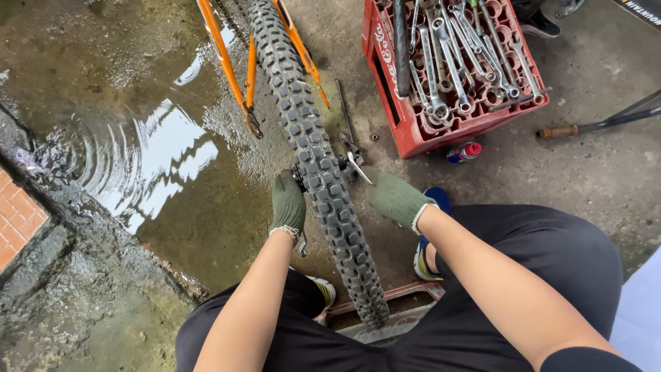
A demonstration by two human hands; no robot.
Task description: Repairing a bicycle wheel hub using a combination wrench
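A knobby black bicycle tyre (323,172) runs from the top of the head view down between my knees. It sits in an orange bicycle frame (231,69). My left hand (288,203), in a green knit glove, is at the wheel's left side near the axle, closed around a small metal part. My right hand (396,196), also gloved, rests against the wheel's right side by a silver lever (358,165). What its fingers hold is hidden.
A red plastic crate (413,127) filled with several spanners stands at the upper right. A small spray can (463,151) lies before it. A large puddle (138,151) covers the concrete at left, beside a brick edge (17,220). A handlebar grip (558,131) lies at right.
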